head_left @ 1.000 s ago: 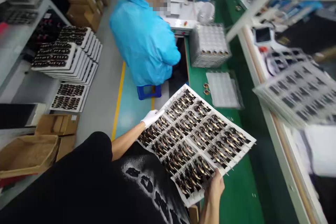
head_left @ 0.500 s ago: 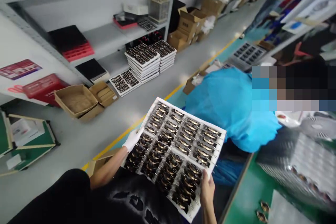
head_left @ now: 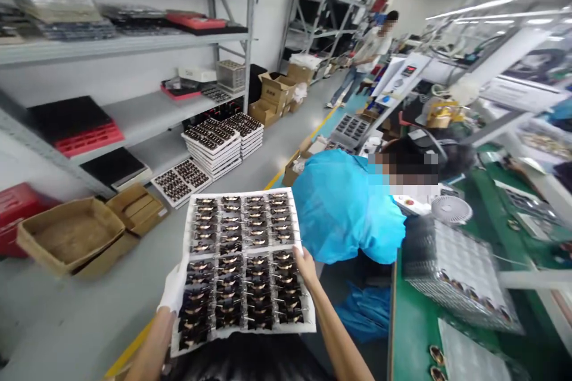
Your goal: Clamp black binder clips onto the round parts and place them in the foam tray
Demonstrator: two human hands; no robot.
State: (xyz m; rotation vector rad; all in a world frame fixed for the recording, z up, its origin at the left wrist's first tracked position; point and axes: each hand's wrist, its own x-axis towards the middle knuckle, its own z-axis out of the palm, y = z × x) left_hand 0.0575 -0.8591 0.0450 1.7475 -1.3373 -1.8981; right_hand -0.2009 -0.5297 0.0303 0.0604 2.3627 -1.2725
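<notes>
Gloved left grip (head_left: 172, 289) and bare right grip (head_left: 305, 265) clasp opposite edges of the loaded white tray (head_left: 309, 312), square between them! A carrying step, I'd say; next move wants it level.

L hand (head_left: 172, 287), R hand (head_left: 305, 265), both gripping wht tray (head_left: 309, 317)

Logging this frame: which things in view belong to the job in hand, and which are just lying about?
Job in hand:
- white tray of dark and gold parts
- left hand, gloved, at the tray's left edge
- right hand, bare, gripping its right edge
- stacked white trays, probably, being similarly filled

Apparently just lying about:
- open cardboard box
- white fan
- red tray
</notes>
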